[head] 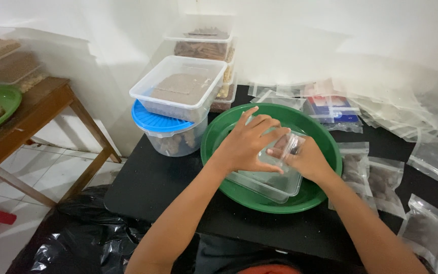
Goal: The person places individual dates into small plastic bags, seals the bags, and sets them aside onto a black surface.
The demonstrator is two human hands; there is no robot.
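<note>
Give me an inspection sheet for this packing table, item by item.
Surface: black table, mostly covered.
Job's things: clear tub lying in green basin; small clear bag between the hands.
Clutter: filled bags at right, empty bags behind, stacked lidded tubs.
Hands: left hand and right hand both grip the bag.
Cables: nothing seen.
Surroundings: wooden side table, black plastic sheet on the floor.

Clear plastic pouch point(285, 149), in green basin point(320, 142)
</note>
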